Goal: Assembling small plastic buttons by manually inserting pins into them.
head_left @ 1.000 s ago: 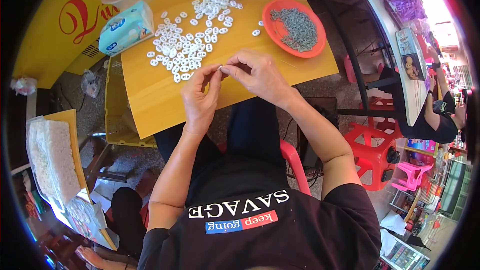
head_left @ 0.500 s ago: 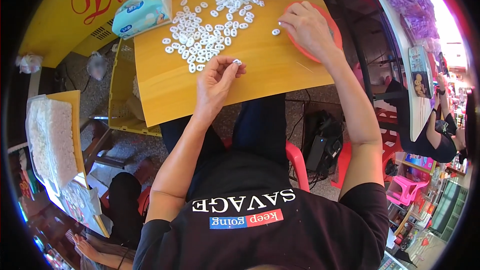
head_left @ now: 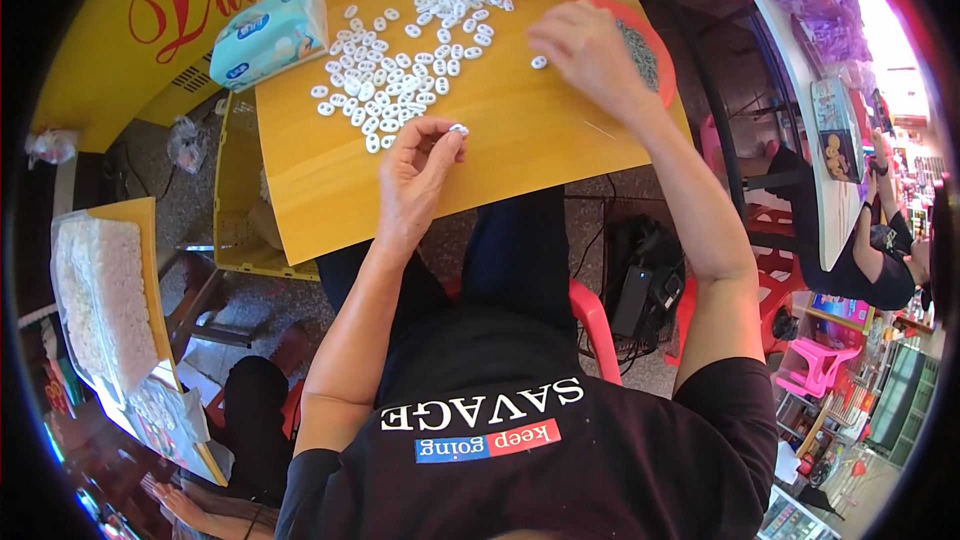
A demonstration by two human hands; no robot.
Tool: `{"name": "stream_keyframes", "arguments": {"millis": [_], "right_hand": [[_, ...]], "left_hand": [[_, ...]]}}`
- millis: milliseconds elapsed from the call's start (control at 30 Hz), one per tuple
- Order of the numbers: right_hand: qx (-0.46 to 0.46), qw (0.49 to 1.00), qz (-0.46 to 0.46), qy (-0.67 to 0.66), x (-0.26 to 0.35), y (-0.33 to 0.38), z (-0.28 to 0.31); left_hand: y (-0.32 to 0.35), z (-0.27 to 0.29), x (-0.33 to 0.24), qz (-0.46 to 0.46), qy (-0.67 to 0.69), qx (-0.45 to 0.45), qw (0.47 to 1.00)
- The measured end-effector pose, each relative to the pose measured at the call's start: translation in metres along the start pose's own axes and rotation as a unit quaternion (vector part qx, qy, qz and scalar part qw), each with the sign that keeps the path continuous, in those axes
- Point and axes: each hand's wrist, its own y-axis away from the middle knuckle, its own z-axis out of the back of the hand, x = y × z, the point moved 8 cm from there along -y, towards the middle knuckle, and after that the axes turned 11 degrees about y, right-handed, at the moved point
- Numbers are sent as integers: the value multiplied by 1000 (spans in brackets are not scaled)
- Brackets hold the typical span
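The left hand (head_left: 415, 170) pinched a small white piece (head_left: 458, 129) between thumb and fingers above the yellow table (head_left: 520, 145), just beside the scattered white ovals (head_left: 385, 85), many showing 2 dark holes. The right hand (head_left: 585, 50) was over the left side of a red dish (head_left: 666, 65) holding small grey pieces (head_left: 640, 52); its fingers were bent and blurred, so I could not tell whether they gripped anything, and 1 loose white oval (head_left: 539, 62) lay near them.

Passage — front-middle tabletop (head_left: 530, 145) | obstacles — white pieces (head_left: 366, 92) left, red plate (head_left: 665, 65) right
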Motion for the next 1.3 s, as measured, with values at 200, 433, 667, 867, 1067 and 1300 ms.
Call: {"name": "stream_keyframes", "arguments": {"millis": [200, 433, 667, 867, 1067, 1300], "right_hand": [[-61, 973, -214, -61, -110, 29, 46], [85, 978, -175, -72, -96, 64, 19], [87, 984, -145, -57, -68, 58, 0], [69, 992, -99, 43, -56, 52, -10], [70, 994, -67, 46, -48, 49, -10], [88, 992, -91, 17, -48, 49, -11]], "left_hand": [[-2, 0, 2, 17, 12, -4, 1000], [-2, 2, 3, 15, 10, -5, 1000], [-1, -1, 3, 14, -11, 5, 1000], [-1, -4, 1, 15, -23, 1, 1000], [0, -4, 0, 19, -23, -1, 1000], [0, -5, 2, 19, -28, 3, 999]]}}
